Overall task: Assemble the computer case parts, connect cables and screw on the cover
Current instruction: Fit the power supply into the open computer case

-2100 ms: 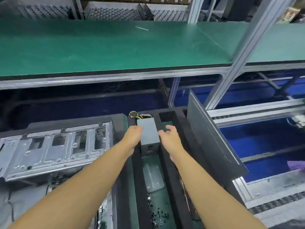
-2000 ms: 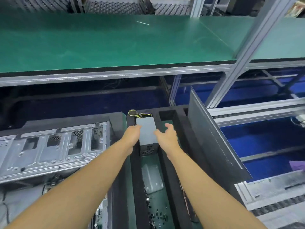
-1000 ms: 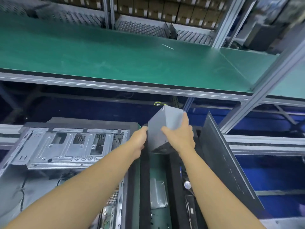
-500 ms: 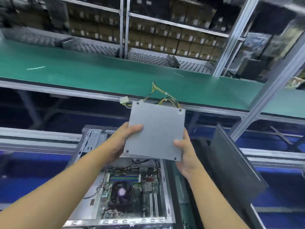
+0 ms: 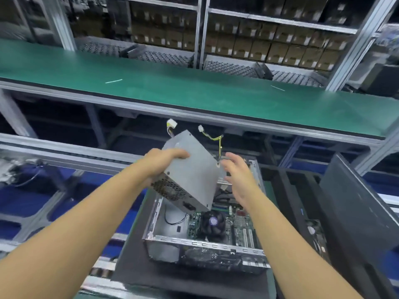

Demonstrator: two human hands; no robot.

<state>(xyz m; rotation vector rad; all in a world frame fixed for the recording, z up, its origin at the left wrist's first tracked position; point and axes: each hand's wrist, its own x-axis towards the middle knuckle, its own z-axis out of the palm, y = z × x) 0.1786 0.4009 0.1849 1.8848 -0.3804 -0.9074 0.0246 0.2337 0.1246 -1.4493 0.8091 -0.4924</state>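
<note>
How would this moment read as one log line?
left hand: holds power supply tilted | right hand: open beside it | below: open computer case

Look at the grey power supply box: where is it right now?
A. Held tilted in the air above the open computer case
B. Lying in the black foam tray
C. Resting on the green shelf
A: the left hand grips the power supply, tilted above the open case, with the right hand beside it.

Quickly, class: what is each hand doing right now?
Left hand: closed on the power supply.
Right hand: open, beside it, fingers spread.
</note>
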